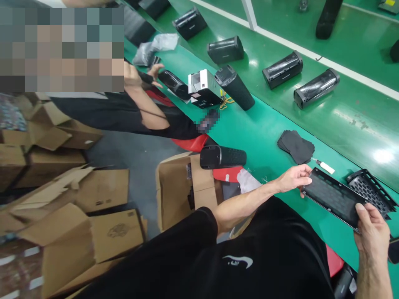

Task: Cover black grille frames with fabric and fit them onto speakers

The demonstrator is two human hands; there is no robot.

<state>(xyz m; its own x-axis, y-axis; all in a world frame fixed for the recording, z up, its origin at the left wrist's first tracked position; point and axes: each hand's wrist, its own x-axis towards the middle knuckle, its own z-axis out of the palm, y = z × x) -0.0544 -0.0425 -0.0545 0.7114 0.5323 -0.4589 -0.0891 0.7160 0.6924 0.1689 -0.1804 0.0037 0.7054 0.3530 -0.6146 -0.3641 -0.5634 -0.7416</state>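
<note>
I hold a flat black speaker grille panel between both hands above the green table. My left hand pinches its left end, fingers closed on the edge. My right hand grips its right end, thumb on top. A second black perforated grille lies on the table just behind the held one. A stack of dark square pads and a small white tube rest on the table a little beyond my left hand.
A black cylindrical speaker lies at the table's near edge above an open cardboard box. Several black speakers sit on the green conveyor. A co-worker's hands handle a speaker further along. Cardboard boxes litter the floor at left.
</note>
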